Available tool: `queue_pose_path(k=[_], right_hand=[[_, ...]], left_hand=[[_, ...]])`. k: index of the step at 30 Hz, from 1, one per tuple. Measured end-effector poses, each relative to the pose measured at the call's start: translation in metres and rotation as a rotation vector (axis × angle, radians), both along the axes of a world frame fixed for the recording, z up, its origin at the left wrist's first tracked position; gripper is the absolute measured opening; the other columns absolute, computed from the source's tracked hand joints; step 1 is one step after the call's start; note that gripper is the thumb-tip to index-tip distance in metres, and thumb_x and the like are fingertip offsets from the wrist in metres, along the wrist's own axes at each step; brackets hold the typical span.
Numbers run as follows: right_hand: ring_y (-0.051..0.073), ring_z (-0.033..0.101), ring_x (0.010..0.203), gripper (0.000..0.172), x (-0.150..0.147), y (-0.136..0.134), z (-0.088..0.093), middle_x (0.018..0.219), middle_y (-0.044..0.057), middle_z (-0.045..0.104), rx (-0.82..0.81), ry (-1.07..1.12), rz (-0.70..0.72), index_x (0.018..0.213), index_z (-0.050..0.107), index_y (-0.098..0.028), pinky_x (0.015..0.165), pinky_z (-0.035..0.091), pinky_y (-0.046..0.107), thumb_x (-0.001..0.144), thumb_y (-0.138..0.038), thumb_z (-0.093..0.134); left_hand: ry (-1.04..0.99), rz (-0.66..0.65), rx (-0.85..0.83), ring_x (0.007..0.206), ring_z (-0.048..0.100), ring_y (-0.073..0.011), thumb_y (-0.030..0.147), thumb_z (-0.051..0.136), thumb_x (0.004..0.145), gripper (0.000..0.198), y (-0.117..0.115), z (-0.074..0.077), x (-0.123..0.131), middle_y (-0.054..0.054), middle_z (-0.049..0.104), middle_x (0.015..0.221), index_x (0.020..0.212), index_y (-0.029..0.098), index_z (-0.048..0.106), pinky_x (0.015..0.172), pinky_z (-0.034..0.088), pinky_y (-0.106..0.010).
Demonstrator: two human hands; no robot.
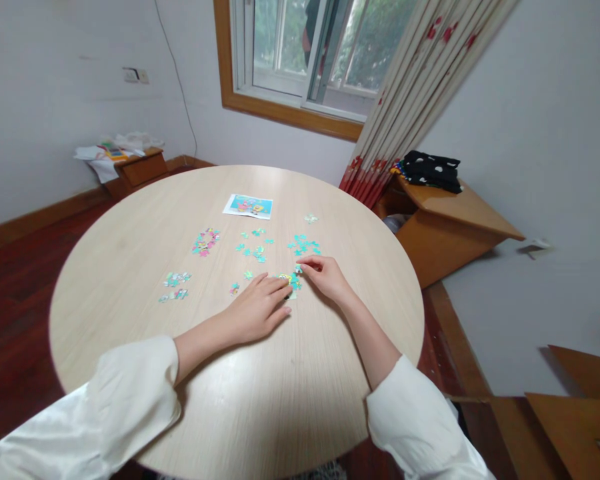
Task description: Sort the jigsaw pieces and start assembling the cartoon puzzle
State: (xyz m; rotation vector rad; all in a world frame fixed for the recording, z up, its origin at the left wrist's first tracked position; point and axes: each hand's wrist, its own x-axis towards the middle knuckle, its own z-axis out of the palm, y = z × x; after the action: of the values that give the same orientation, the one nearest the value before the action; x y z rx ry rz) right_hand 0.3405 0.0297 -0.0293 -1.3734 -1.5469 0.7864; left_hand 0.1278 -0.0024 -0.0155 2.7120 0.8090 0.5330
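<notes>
My left hand (261, 304) lies flat on the table, fingers stretched out, the tips against a joined patch of jigsaw pieces (294, 282). Part of that patch is hidden under the fingers. Thumb and forefinger of my right hand (325, 275) pinch a small puzzle piece (299, 268) at the patch's upper right edge. Whether it is joined to the patch I cannot tell. Just beyond lies a cluster of teal pieces (304, 245). A loose green piece (249, 275) and a pinkish piece (235, 289) sit near my left hand.
The round wooden table (230, 413) holds a picture card (249, 206), pink pieces (206, 242), pale pieces (175, 287), scattered teal pieces (255, 247) and a whitish piece (311, 218). A wooden cabinet (450, 233) with dark cloth (433, 171) stands right, beside a curtain (405, 80).
</notes>
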Motion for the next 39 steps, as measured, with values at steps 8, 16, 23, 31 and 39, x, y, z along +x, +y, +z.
queue_pose_path(k=[8,16,23,31,39], right_hand=[[0.016,0.065,0.071,0.015,-0.002,-0.001,-0.003,0.079,0.006,0.073,-0.037,0.020,0.035,0.078,0.072,-0.015,0.074,0.052,0.032,0.071,-0.025,0.064],[0.017,0.066,0.076,0.020,-0.004,-0.003,-0.005,0.084,0.007,0.074,-0.007,0.046,0.049,0.081,0.073,-0.016,0.076,0.052,0.032,0.071,-0.030,0.064],[0.017,0.065,0.074,0.021,-0.011,-0.002,-0.008,0.081,0.006,0.073,0.039,0.054,0.009,0.078,0.071,-0.016,0.071,0.051,0.031,0.071,-0.035,0.065],[0.017,0.065,0.070,0.020,-0.023,-0.007,-0.008,0.079,0.005,0.073,0.047,0.058,0.019,0.077,0.071,-0.018,0.067,0.052,0.029,0.071,-0.035,0.064],[0.017,0.067,0.076,0.016,-0.046,-0.019,-0.003,0.083,0.006,0.073,0.087,-0.052,0.074,0.081,0.072,-0.018,0.074,0.052,0.031,0.079,-0.028,0.059]], left_hand=[[0.146,-0.008,0.032,0.129,0.046,-0.0277,0.037,0.040,0.096,0.040,0.000,-0.002,-0.002,-0.016,0.052,0.137,0.125,0.014,0.055,0.113,0.021,-0.050],[0.041,-0.007,-0.020,0.126,0.049,-0.0233,0.029,0.043,0.095,0.031,0.009,-0.006,-0.003,-0.012,0.056,0.134,0.120,0.018,0.057,0.113,0.022,-0.050],[-0.176,0.293,-0.031,0.087,0.062,-0.0224,0.022,0.046,0.088,0.022,0.044,0.005,-0.024,-0.011,0.069,0.090,0.087,0.015,0.067,0.084,0.046,-0.038],[-0.232,0.451,-0.182,0.066,0.058,-0.0171,0.023,0.053,0.077,0.017,0.082,0.005,-0.067,-0.007,0.069,0.074,0.073,0.016,0.068,0.064,0.043,-0.029],[-0.155,0.267,-0.263,0.065,0.056,-0.0153,0.030,0.062,0.073,0.017,0.075,0.003,-0.059,-0.004,0.066,0.074,0.079,0.017,0.071,0.062,0.042,-0.026]])
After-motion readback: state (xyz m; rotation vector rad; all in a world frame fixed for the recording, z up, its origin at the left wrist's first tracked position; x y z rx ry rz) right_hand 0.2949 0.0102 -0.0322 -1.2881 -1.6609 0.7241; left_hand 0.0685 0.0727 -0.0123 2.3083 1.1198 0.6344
